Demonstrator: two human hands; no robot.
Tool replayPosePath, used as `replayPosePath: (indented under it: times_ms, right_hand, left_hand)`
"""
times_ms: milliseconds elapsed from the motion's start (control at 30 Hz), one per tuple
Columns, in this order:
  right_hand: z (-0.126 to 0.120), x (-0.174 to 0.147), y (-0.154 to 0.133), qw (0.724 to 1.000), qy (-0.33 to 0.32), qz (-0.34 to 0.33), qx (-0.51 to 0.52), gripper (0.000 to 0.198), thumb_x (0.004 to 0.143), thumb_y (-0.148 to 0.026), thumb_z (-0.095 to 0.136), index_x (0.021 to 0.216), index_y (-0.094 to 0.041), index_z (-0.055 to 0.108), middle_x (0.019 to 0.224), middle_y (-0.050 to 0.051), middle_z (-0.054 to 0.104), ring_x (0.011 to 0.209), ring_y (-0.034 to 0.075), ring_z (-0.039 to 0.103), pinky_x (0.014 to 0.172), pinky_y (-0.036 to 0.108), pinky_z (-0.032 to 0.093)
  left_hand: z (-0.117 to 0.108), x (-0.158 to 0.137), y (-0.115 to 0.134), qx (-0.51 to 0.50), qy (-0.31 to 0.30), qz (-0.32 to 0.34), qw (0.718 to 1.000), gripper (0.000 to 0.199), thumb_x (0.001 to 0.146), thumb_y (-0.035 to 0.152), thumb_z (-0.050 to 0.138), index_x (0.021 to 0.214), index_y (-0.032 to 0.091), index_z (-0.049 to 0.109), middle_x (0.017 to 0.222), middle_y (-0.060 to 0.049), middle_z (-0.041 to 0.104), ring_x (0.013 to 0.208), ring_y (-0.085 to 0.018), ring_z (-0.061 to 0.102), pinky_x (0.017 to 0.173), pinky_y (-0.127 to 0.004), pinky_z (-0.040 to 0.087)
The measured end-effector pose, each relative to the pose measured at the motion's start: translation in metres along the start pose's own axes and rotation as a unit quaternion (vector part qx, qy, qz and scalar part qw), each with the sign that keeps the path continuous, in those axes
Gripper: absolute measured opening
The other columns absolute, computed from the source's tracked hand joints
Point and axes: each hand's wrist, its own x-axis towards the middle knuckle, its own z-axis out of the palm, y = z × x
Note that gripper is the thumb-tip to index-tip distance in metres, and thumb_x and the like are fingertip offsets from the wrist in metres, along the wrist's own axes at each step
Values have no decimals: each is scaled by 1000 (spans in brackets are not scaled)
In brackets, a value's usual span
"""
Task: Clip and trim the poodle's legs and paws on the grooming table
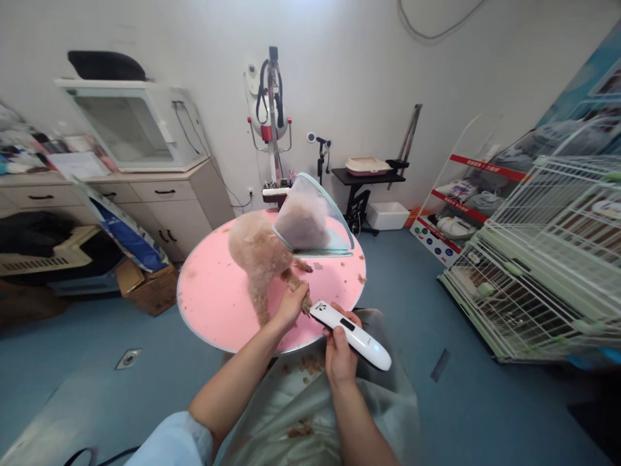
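Note:
A curly tan dog [255, 249] stands on a round pink grooming table [208, 310], its head inside a clear cone collar [339, 223] with a pale teal rim. My left hand [292, 305] is closed around one of the dog's legs just above the paw [306, 304]. In my right hand [341, 353] is a white hair clipper [356, 336] with a lit blue spot near its rear end. The clipper's blade end points at the held paw and is very close to it; whether they touch I cannot tell. Loose tufts of hair [361, 278] lie on the tabletop.
A grey-green apron [378, 401] with hair clippings covers my lap. Behind the table stands a post with a hanging black strap [274, 97]. White wire cages [514, 298] and a shelf rack [451, 200] are on the right. Cabinets [165, 200] and a cardboard box [150, 291] stand left.

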Motion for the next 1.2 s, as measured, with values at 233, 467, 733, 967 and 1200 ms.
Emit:
replayPosePath:
  times_ms: [233,467,733,967,1200]
  right_hand:
    - [2,1,3,1000,-24,6,-12,41,72,-37,74,102,-25,48,120,8,64,86,17,63,64,26,48]
    - [4,13,2,995,25,78,59,41,71,-46,73,97,-24,50,96,4,72,45,6,47,45,20,38]
    - [12,12,1,996,-9,68,51,42,70,-48,74,98,-24,53,101,6,71,55,10,53,53,26,43]
    - [3,13,-2,997,41,56,43,37,71,-42,73,97,-25,52,97,3,70,49,8,47,46,22,36]
    - [5,14,1,994,-17,77,72,37,72,-38,73,101,-26,53,112,6,68,66,11,58,63,27,47]
  left_hand:
    - [-6,3,-8,22,-6,11,1000,34,73,44,63,58,17,48,46,2,48,39,-8,42,37,-20,33]
    - [-5,-2,-3,22,-34,11,999,37,73,46,60,55,17,46,45,0,49,38,-9,43,36,-20,33]
    - [-1,-8,3,22,-13,5,1000,32,73,42,59,55,18,46,40,4,43,34,-9,41,35,-21,34]
    - [-3,-4,-4,-9,-42,9,999,37,71,47,62,57,17,45,44,2,48,37,-9,44,36,-20,35]
    - [-5,-3,-7,10,-23,18,1000,36,75,42,57,53,18,44,40,2,45,36,-9,43,36,-21,35]
